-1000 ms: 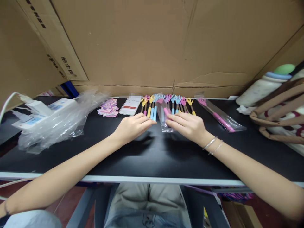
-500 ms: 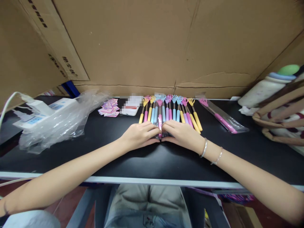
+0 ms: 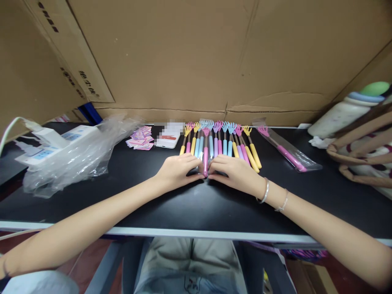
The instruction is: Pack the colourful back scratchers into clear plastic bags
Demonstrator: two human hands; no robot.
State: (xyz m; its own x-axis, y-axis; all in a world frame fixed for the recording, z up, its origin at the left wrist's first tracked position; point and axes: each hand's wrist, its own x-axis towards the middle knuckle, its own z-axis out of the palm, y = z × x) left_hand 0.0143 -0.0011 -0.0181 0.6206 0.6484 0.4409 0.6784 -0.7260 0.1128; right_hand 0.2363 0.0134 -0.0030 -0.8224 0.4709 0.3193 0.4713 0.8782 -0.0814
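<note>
A pink back scratcher [image 3: 206, 153] in a clear plastic bag lies upright in the picture, its claw toward the back wall. My left hand [image 3: 180, 171] pinches the bag's near end on the left side of the handle. On the other side, my right hand [image 3: 231, 171] is closed on the same end of the bag, thumb below and fingers above. Behind and beside both hands lies a row of back scratchers [image 3: 225, 141] in yellow, pink, blue and purple. My hands hide some of their handle ends.
At right lies another pink back scratcher [image 3: 289, 157] in a bag. A bottle [image 3: 339, 114] and a brown-handled bag [image 3: 361, 153] stand beyond it. Pink paper cards [image 3: 141, 139], a phone [image 3: 168, 139], clear plastic bags [image 3: 82, 159] and a power strip [image 3: 52, 149] are at left.
The bagged pink back scratcher has been straightened and drawn nearer to me. My left hand has moved down to its near end and joined my right hand there.
</note>
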